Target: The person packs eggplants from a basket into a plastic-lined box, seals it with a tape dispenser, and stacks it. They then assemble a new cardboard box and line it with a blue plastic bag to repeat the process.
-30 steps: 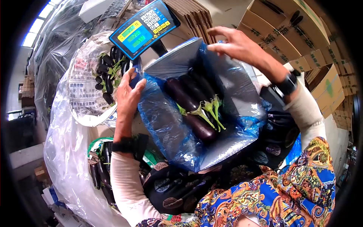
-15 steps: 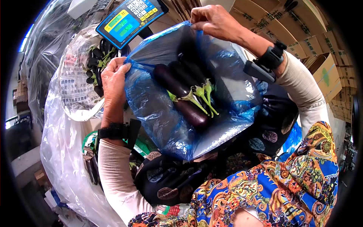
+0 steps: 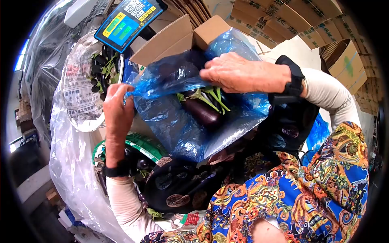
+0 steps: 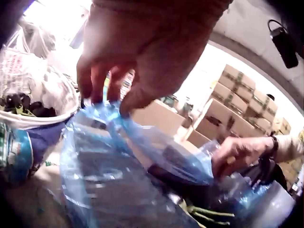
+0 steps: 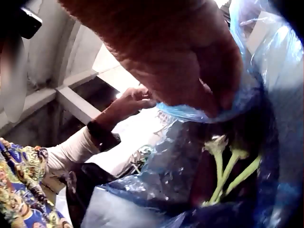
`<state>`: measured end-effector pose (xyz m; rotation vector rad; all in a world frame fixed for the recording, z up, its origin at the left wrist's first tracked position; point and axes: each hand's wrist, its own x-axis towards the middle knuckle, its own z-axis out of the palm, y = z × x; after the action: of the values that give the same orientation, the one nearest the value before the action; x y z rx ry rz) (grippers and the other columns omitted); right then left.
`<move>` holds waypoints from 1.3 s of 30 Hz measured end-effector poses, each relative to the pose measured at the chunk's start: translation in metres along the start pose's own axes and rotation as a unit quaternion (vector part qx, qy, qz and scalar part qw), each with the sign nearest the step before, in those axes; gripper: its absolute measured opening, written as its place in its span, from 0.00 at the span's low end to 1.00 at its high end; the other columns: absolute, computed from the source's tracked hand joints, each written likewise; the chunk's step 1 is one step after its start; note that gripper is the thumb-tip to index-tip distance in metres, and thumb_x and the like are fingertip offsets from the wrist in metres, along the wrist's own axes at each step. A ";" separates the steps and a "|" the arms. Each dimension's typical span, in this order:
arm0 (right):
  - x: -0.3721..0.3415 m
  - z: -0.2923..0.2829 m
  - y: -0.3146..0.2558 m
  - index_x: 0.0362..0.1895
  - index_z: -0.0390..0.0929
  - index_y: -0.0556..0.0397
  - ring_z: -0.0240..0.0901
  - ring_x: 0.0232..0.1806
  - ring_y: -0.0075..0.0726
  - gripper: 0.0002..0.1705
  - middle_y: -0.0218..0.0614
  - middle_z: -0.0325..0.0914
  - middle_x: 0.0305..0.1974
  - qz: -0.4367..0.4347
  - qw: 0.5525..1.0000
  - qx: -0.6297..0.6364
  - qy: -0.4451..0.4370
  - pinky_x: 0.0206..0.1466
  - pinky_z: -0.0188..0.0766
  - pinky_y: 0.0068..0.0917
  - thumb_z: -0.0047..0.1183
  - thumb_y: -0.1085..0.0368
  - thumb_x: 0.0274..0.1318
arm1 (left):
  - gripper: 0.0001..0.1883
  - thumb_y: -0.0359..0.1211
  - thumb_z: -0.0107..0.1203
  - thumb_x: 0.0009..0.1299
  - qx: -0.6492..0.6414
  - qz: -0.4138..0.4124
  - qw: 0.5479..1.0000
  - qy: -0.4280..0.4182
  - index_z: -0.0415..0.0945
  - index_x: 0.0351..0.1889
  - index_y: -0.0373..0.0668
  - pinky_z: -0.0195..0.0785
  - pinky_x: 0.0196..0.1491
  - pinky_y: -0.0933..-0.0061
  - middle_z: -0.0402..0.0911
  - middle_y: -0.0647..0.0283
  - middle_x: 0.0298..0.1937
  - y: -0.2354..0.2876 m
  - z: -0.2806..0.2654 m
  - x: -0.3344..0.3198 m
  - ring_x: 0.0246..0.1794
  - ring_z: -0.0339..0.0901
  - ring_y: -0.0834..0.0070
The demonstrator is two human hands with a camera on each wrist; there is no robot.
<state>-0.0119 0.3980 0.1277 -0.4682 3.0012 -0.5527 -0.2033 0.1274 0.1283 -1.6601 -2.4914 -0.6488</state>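
Dark purple eggplants (image 3: 201, 112) with green stems lie in a cardboard box (image 3: 166, 39) lined with a blue plastic bag (image 3: 162, 121). My left hand (image 3: 118, 106) pinches the bag's edge at the box's left side. My right hand (image 3: 243, 75) grips the same edge farther right, over the eggplants. A fold of blue film stretches between both hands and covers the eggplants' far ends, while their stem ends show. In the left wrist view, the left hand (image 4: 137, 61) bunches the film between thumb and fingers. The stems (image 5: 219, 166) sit just below the right hand in the right wrist view.
A scale display (image 3: 129, 24) stands behind the box. On the left is a white woven sack (image 3: 77, 91) holding small eggplants; a green-rimmed bag (image 3: 142, 146) with more stands nearer. Stacked cartons (image 3: 279, 24) fill the back right, and clear plastic sheeting (image 3: 67, 162) hangs at left.
Both hands have taken hold of the bag's far edge and drawn it toward the body over the eggplants. The box's far cardboard flaps now show. The right hand has come down from the far corner.
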 end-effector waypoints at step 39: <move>0.027 0.061 -0.026 0.33 0.77 0.59 0.77 0.36 0.65 0.14 0.57 0.78 0.29 0.168 0.975 0.077 -0.121 0.39 0.74 0.52 0.59 0.60 0.49 | 0.17 0.26 0.62 0.56 -0.057 0.056 0.995 -0.067 0.81 0.45 0.49 0.62 0.52 0.57 0.72 0.62 0.49 0.040 0.096 -0.009 0.52 0.70 0.60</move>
<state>-0.0238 0.3455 0.0800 -0.0104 2.6929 -0.6389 -0.1477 0.1699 0.0503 -1.9303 -2.4680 -0.7025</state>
